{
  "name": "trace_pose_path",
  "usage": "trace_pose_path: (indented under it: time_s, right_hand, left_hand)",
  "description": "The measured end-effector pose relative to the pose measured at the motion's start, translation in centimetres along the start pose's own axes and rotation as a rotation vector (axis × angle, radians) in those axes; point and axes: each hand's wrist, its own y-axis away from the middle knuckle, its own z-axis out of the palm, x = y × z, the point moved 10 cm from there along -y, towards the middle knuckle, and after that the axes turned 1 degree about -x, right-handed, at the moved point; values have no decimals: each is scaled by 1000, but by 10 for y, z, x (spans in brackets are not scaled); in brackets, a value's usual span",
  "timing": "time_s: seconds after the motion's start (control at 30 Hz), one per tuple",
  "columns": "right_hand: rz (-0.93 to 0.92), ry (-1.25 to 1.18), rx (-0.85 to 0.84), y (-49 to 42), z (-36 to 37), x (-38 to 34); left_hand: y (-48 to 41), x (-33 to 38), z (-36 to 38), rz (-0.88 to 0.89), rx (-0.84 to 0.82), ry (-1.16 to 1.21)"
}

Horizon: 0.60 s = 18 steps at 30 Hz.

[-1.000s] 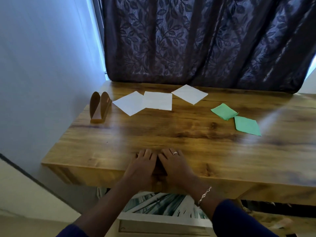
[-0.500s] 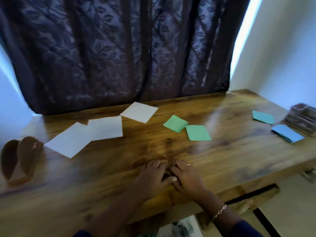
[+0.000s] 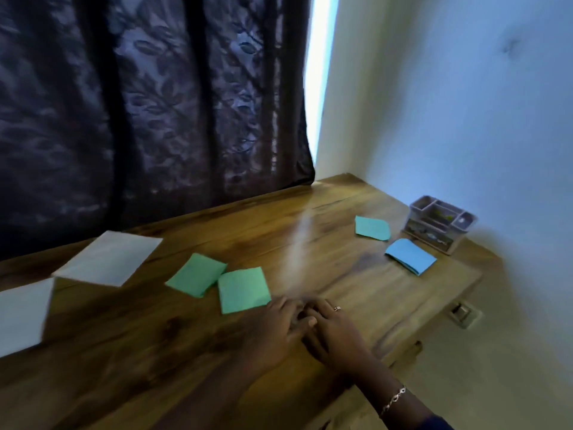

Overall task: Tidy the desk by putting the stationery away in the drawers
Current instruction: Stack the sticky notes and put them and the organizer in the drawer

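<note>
Resting flat on desk (image 3: 341,268): left hand (image 3: 273,328), right hand (image 3: 336,335), fingers straight, side by side, gripping nothing; probably ready pose. Green paper (image 3: 243,290) just beside left fingertips; blue paper (image 3: 410,256) well beyond right fingertips.

dim, motion-blurred frame; daylight slips past the curtain (image 3: 155,103), glaring on the desk (image 3: 297,231)

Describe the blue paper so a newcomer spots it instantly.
Go to the right end of the desk, by the wall, where a grey organizer stands. The blue paper lies just in front of it. Unlike the teal sheet beside it, it is plainly blue and folded.
</note>
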Motion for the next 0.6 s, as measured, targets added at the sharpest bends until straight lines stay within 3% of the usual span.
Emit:
trace_pose_path:
  time_s: [0.13,0.27,0.6]
  right_hand:
    - [91,-6,84,7,-40,69]
    - [216,-44,108,17,-76,146]
    - [825,-447,710,58,-198,336]
  left_hand:
    - [-65,42,15,50,-4,81]
    - [-130,81,30,61,20,326]
    - [-271,143,53,-132,5,809]
